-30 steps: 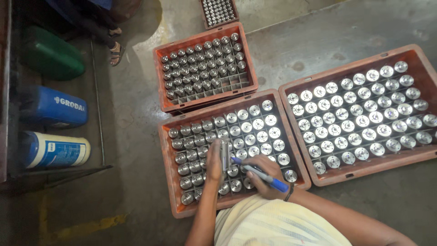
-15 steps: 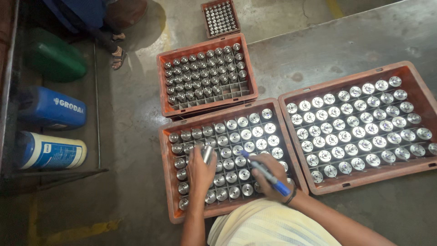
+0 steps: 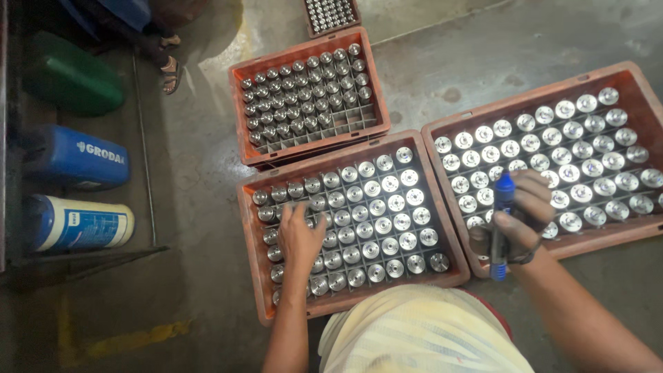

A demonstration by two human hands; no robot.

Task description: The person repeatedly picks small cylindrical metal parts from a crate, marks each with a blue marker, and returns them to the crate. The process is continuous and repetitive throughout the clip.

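Note:
Three orange crates of round metal parts sit on the floor. My left hand (image 3: 299, 236) lies flat on the parts in the near middle crate (image 3: 250, 228), fingers spread over its left side. My right hand (image 3: 516, 220) is closed around a blue marker (image 3: 501, 222), held upright over the near left corner of the right crate (image 3: 639, 83). The far crate (image 3: 376, 103) holds darker, smaller metal parts and has some free cells along its near side. Nothing is gripped by my left hand.
A smaller tray of tiny parts (image 3: 331, 14) lies at the top. Green (image 3: 69, 79), blue (image 3: 76, 159) and white (image 3: 79, 222) canisters lie on a rack at the left. Another person's sandalled foot (image 3: 169, 72) stands near the far crate. My pale shirt (image 3: 421, 331) fills the bottom edge.
My right hand has carried the blue marker from the middle crate rightwards over the right crate. My left hand stays on the middle crate's parts, shifted slightly.

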